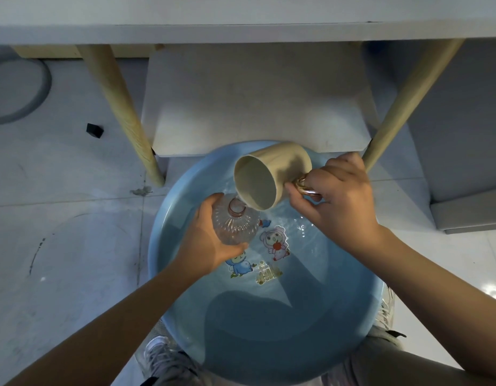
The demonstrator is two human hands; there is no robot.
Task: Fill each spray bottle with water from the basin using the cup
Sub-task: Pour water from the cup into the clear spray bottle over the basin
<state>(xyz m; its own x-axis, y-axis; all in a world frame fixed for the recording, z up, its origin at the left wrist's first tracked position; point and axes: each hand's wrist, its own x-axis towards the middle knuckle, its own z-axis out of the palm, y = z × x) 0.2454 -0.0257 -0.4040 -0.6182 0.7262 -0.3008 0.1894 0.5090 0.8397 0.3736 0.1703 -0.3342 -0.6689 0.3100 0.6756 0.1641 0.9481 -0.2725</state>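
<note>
Nearest, two sneakers (163, 358) on the floor, flanking the near rim of the blue basin (168, 310), with shallow water and cartoon prints on its bottom. Further in, left hand (205, 243) wrapped around the clear ribbed spray bottle (235, 224), fingers curled closed on its body, bottle held over the left-centre of the basin. Long axis close to upright, seen almost end-on, pink open neck pointing up and slightly far-right. Just beyond and right, right hand (338, 199) closed on the shiny handle of the beige cup (266, 179), fingers pinched tight through the loop. Cup tipped hard over, long axis near horizontal, mouth facing left and near, lower lip just above and right of the bottle neck, touching or barely apart; cannot tell which. Probably mid-pour or near its end: inside of cup looks mostly empty. Key relation: neck under the lip. Beyond the basin, a pale step between two wooden legs (121, 112), white table (241, 32) edge farthest.
</note>
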